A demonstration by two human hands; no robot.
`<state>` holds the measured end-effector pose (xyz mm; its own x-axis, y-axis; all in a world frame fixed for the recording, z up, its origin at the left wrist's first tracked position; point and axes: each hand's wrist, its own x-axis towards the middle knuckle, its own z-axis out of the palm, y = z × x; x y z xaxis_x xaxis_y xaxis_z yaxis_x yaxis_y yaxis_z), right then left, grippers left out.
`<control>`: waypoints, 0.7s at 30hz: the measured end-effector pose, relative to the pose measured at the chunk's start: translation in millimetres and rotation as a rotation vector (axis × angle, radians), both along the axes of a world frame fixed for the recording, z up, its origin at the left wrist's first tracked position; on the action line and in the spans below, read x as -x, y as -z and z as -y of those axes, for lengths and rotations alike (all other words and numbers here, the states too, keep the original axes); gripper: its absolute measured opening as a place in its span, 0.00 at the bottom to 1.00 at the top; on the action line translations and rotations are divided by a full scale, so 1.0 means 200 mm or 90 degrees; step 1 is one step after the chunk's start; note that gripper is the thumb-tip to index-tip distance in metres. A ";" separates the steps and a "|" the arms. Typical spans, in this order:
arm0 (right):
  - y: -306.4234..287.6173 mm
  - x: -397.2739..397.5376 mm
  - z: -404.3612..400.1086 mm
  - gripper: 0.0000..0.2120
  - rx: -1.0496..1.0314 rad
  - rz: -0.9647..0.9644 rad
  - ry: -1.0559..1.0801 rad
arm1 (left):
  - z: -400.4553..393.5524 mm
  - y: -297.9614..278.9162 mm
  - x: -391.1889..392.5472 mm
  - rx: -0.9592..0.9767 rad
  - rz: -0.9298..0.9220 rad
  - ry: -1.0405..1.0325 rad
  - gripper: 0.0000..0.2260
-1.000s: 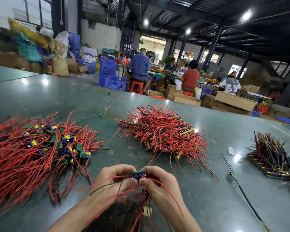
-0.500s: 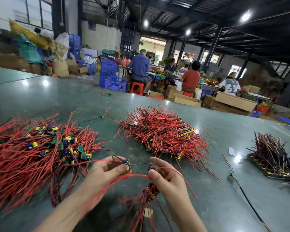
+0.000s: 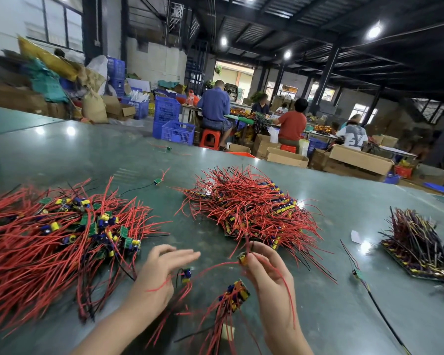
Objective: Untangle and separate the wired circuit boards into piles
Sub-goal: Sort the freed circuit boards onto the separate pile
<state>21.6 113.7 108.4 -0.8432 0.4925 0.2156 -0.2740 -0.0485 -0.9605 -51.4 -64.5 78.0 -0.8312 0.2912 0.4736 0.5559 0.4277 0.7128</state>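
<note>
Pinching a small board point(image 3: 242, 259) between fingertips, the right hand point(image 3: 269, 283) keeps a bundle point(image 3: 235, 297) near the table's point(image 3: 318, 316) near edge; the left hand point(image 3: 159, 275) is spread wide beside another board point(image 3: 186, 275). Farther back lie a tangled left pile point(image 3: 49, 239), a central pile point(image 3: 249, 208) and a dark right-edge pile point(image 3: 418, 244).

A glossy green table point(image 3: 318, 303) carries a tangled red-wired heap point(image 3: 49, 239) left of the hands, a red-wired pile point(image 3: 251, 208) beyond them, a dark-wired pile point(image 3: 418, 244) far right, and stray boards.
</note>
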 end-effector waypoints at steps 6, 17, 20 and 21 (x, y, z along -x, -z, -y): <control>0.01 -0.02 0.08 0.12 -0.100 -0.044 -0.097 | -0.02 -0.08 -0.04 -0.475 0.345 0.239 0.23; 0.06 0.00 0.12 0.14 -0.552 -0.182 0.040 | -0.10 -0.03 -0.08 -0.502 0.503 0.256 0.11; 0.05 0.00 0.11 0.20 -0.604 -0.194 0.058 | -0.10 -0.04 -0.09 -0.501 0.524 0.266 0.10; 0.05 0.00 0.11 0.22 -0.624 -0.199 0.064 | -0.10 -0.04 -0.09 -0.497 0.526 0.272 0.09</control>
